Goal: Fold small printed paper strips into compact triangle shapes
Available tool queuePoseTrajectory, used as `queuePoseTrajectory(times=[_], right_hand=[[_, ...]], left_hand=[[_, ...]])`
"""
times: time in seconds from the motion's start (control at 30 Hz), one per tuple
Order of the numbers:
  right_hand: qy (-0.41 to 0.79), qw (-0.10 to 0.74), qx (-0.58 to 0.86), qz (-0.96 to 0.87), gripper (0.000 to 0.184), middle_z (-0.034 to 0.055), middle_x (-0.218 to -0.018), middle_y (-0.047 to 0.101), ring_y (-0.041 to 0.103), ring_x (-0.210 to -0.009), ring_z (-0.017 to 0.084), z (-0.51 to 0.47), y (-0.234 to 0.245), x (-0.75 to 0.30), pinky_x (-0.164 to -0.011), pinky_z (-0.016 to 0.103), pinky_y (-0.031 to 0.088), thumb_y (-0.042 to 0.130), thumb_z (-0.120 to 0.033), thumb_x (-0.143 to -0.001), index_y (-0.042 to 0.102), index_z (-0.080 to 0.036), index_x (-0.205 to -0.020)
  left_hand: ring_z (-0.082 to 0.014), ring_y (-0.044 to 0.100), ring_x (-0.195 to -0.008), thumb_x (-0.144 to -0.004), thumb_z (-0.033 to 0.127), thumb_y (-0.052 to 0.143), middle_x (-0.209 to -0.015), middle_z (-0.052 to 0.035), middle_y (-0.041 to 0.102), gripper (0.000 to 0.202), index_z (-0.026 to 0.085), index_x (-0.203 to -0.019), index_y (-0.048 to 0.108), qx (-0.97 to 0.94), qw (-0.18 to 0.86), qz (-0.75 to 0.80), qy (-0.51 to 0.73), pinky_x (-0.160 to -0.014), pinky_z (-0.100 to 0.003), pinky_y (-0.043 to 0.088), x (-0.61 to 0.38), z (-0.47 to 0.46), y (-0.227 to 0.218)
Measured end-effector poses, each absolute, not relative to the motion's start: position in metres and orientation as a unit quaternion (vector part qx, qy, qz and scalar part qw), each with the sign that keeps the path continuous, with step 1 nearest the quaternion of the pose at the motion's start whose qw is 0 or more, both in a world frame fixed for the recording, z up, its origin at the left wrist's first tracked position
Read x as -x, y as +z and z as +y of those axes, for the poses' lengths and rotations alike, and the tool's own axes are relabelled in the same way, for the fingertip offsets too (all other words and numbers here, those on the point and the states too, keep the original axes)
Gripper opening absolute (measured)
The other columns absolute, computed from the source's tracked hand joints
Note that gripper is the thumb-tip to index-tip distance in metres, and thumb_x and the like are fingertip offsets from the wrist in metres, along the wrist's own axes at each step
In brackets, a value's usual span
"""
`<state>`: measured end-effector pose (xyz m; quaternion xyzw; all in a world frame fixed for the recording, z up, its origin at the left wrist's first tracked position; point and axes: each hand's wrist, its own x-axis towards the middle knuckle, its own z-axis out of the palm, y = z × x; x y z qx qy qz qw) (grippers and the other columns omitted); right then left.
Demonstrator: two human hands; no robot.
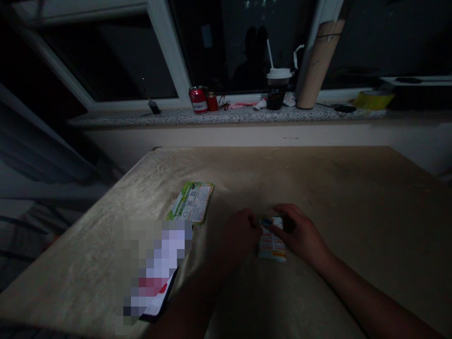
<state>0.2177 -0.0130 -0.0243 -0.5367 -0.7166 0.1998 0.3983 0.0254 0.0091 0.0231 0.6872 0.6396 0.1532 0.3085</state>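
Observation:
A small flat packet (272,246) with pale panels, red print and a yellow strip lies near the middle of the table, between my hands. At its upper edge shows a small dark-blue piece (266,222), too dim to make out further. My left hand (242,231) is closed, its fingertips pinched at the packet's upper left edge. From the other side, my right hand (300,231) grips the packet's upper right part, with the thumb on top and the fingers curved round beyond it. Shadow hides most of the left fingers.
Left of my hands lie a green-and-white printed card or pack (194,202) and a phone (158,306) partly blurred out. Against the window, the stone sill (169,115) holds a red can (198,100), a lidded cup with straw (277,92), a tall tube (319,66) and yellow tape (374,100).

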Motion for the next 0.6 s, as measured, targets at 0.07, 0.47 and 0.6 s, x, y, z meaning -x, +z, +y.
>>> queuePoseTrajectory(times=[0.07,0.47,0.6], right_hand=[[0.197,0.392,0.529,-0.727,0.031,0.0118,-0.118,0.067,0.066,-0.108,0.028,-0.0131,-0.0241,-0.2175,-0.092,0.045,0.058,0.071,-0.031,-0.088,0.064,-0.023,-0.118],[0.183,0.367,0.520,-0.750,0.028,0.0110,-0.115,0.069,0.067,-0.106,0.027,-0.0129,-0.0258,-0.2187,-0.092,0.044,0.057,0.072,-0.027,-0.088,0.065,-0.022,-0.114],[0.177,0.370,0.520,-0.750,0.027,0.0105,-0.112,0.071,0.068,-0.103,0.027,-0.0128,-0.0253,-0.2190,-0.090,0.043,0.058,0.073,-0.027,-0.087,0.067,-0.023,-0.112]], left_hand=[[-0.0162,0.059,-0.070,-0.073,0.013,0.067,-0.074,-0.0006,0.065,0.011,0.019,-0.071,0.058,-0.692,0.304,0.638,0.147,-0.061,-0.026,0.035,-0.0259,0.0095,0.0232],[-0.0160,0.060,-0.070,-0.073,0.017,0.066,-0.075,-0.0011,0.067,0.009,0.020,-0.072,0.058,-0.698,0.294,0.636,0.147,-0.060,-0.026,0.036,-0.0243,0.0082,0.0165],[-0.0160,0.060,-0.069,-0.073,0.018,0.067,-0.074,-0.0009,0.067,0.009,0.020,-0.071,0.059,-0.701,0.293,0.634,0.146,-0.059,-0.026,0.036,-0.0244,0.0079,0.0182]])
